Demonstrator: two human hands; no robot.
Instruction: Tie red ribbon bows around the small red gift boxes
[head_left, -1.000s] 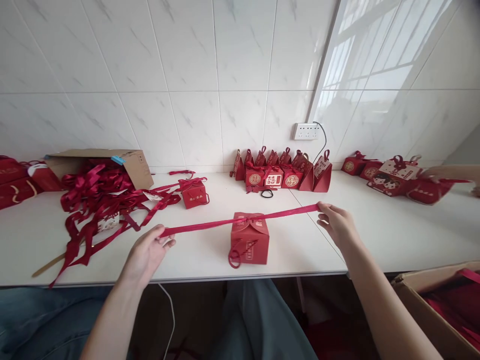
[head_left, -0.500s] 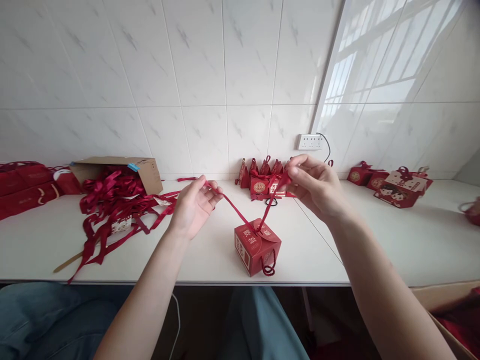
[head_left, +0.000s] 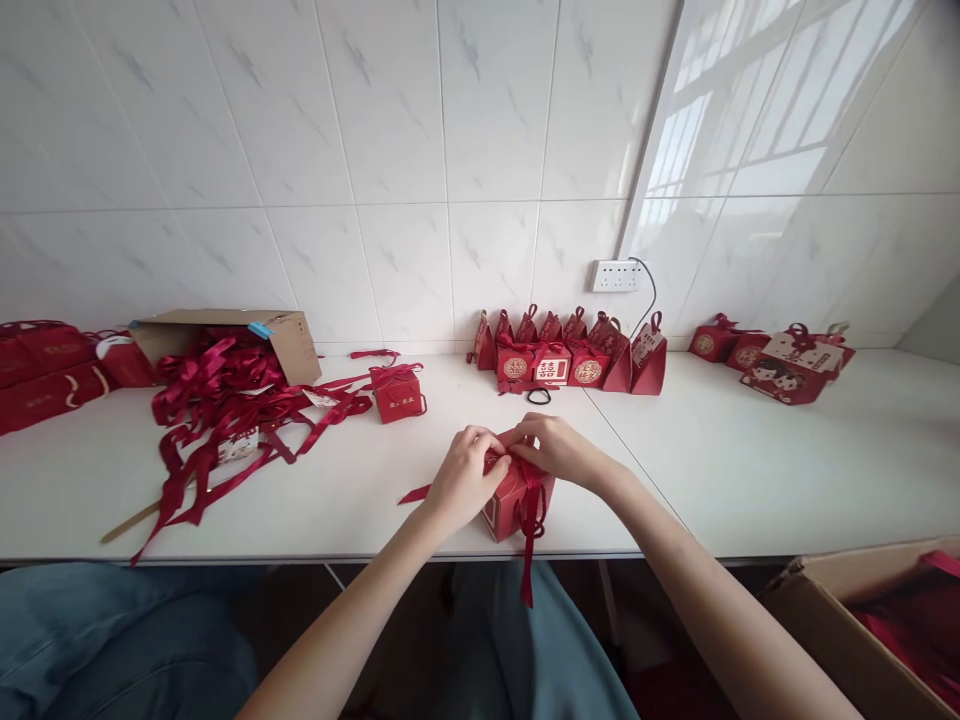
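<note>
A small red gift box (head_left: 517,500) stands near the front edge of the white table (head_left: 750,470). A dark red ribbon (head_left: 531,540) is tied over its top; one end hangs down past the table edge, the other lies flat to the left. My left hand (head_left: 466,475) and my right hand (head_left: 553,450) meet on top of the box, fingers pinched on the ribbon at the knot. The knot itself is hidden under my fingers.
A heap of red ribbons (head_left: 225,410) spills from a tipped cardboard box (head_left: 281,335) at the left. Another small red box (head_left: 397,392) stands behind. A row of finished boxes (head_left: 570,355) lines the wall; more (head_left: 780,360) at right. An open carton (head_left: 862,620) sits below right.
My hands held the ribbon stretched wide, then lifted its ends above the box; now both hands have come down together onto the box top, and the ribbon ends hang loose.
</note>
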